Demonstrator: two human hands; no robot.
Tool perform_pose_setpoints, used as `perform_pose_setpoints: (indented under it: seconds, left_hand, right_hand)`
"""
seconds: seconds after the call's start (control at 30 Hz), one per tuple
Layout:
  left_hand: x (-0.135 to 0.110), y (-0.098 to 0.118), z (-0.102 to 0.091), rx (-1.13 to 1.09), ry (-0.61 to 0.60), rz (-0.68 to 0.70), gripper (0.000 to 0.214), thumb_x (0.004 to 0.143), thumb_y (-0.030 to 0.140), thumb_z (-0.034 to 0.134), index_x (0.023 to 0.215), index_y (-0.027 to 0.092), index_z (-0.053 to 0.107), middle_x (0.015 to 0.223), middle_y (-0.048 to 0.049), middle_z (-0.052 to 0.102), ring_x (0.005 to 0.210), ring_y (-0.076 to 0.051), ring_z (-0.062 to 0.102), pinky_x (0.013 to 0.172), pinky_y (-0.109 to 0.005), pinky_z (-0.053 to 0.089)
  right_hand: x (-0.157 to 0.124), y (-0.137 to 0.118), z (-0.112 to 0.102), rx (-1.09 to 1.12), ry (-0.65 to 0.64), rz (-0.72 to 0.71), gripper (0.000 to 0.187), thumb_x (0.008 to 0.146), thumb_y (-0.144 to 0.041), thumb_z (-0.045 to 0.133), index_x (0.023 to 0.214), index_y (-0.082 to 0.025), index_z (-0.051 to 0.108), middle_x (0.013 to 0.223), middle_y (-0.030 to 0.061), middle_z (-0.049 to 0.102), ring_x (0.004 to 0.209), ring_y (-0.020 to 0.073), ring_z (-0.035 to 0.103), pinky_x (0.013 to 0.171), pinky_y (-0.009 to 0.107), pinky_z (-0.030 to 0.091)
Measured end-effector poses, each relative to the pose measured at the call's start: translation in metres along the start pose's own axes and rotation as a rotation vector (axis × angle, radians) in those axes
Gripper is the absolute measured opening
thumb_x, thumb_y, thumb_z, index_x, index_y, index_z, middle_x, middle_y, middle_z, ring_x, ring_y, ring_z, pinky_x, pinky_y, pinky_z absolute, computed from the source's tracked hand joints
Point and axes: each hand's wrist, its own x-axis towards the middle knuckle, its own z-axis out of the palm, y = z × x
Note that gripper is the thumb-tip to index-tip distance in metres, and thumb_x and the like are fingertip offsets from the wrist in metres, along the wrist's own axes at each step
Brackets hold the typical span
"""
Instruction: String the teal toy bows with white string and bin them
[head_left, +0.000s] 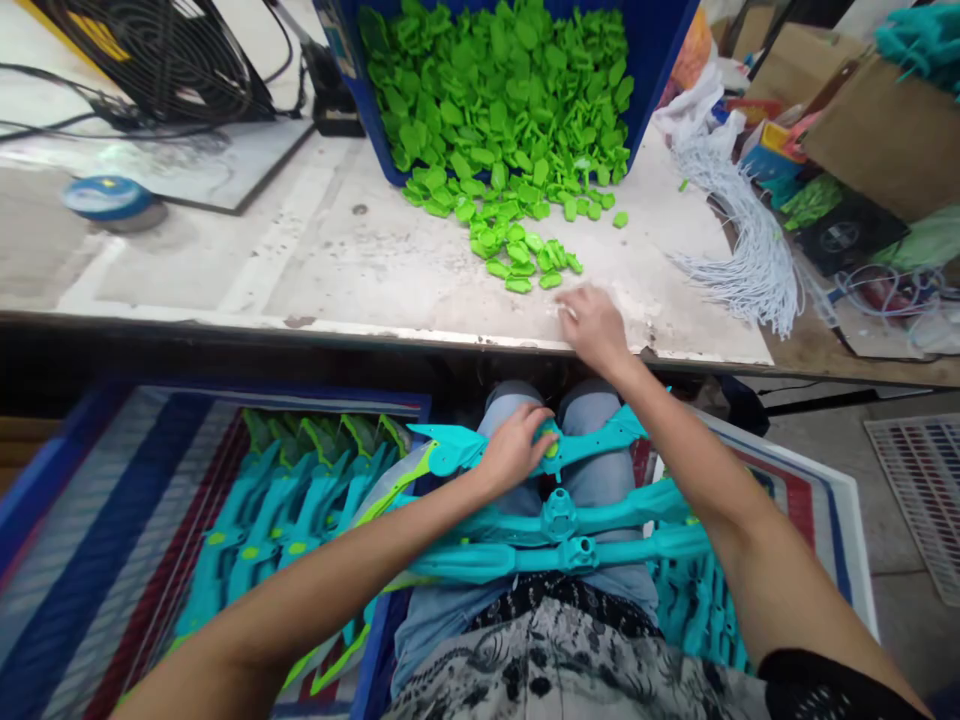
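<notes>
My left hand [517,445] is closed around the middle of a turquoise plastic bow-shaped piece [600,440] lying across my lap. A small green part [551,437] sits at its centre, by my fingertips. Nearer my body, two similar turquoise pieces [559,515] lie across my thighs. Above the table's front edge, my right hand [592,325] has its fingers loosely curled and slightly apart, with nothing visible between them. Just beyond its fingertips is a loose cluster of small bright green plastic pieces [521,255], spilling from a tilted blue bin [367,120].
A black fan [165,60] and a blue-lidded round tin [109,200] stand at left on the table. White cords [750,250] lie at right near cardboard boxes [877,130]. Crates at both sides hold more turquoise pieces [262,520]; the left crate has a blue rim [45,470].
</notes>
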Motion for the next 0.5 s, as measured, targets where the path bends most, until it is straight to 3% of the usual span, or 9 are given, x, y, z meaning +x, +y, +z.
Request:
perform_pose_setpoints:
  seconds: [0.07,0.13,0.23,0.37,0.5]
  left_hand:
    - [-0.013,0.01,0.003,0.217,-0.017,0.1,0.042,0.085,0.033,0.061,0.123,0.015,0.058,0.138,-0.0203,0.05,0.129,-0.035,0.047,0.105,-0.05,0.042]
    - [-0.022,0.014,0.007,0.364,-0.101,0.163,0.059,0.081,0.032,0.066,0.134,0.014,0.05,0.148,-0.0225,0.039,0.137,-0.039,0.036,0.108,-0.054,0.037]
    - [-0.025,0.006,0.012,0.457,-0.191,0.206,0.068,0.08,0.019,0.06,0.143,0.014,0.037,0.153,-0.0233,0.031,0.142,-0.038,0.029,0.108,-0.056,0.035]
    - [-0.007,-0.007,0.0,0.334,-0.18,0.23,0.06,0.076,0.014,0.058,0.136,0.014,0.046,0.143,-0.0203,0.047,0.131,-0.033,0.045,0.105,-0.048,0.041]
    - [0.024,-0.003,-0.029,0.195,-0.247,0.162,0.042,0.072,0.031,0.069,0.111,0.018,0.064,0.109,-0.0114,0.065,0.101,-0.028,0.061,0.09,-0.038,0.048]
  right_hand:
    - [0.04,0.012,0.008,-0.044,0.046,-0.027,0.033,0.091,-0.015,0.042,0.117,-0.017,0.062,0.117,0.0135,0.058,0.113,0.029,0.05,0.097,0.045,0.042]
    - [0.068,0.026,0.02,-0.055,0.013,-0.052,0.03,0.091,-0.013,0.042,0.115,-0.015,0.061,0.118,0.0136,0.054,0.114,0.0292,0.048,0.098,0.048,0.041]
    - [0.077,0.04,0.028,-0.023,0.014,-0.098,0.023,0.092,-0.017,0.044,0.108,-0.014,0.061,0.114,0.0116,0.053,0.112,0.0275,0.047,0.099,0.048,0.04]
    - [0.033,0.039,0.003,0.127,0.037,-0.147,0.021,0.095,-0.024,0.042,0.104,-0.017,0.06,0.101,0.007,0.059,0.099,0.021,0.053,0.091,0.037,0.042]
    - [-0.041,0.03,-0.037,0.272,-0.134,-0.145,0.021,0.091,-0.029,0.051,0.107,-0.018,0.058,0.082,0.0005,0.062,0.075,0.0145,0.055,0.072,0.026,0.041]
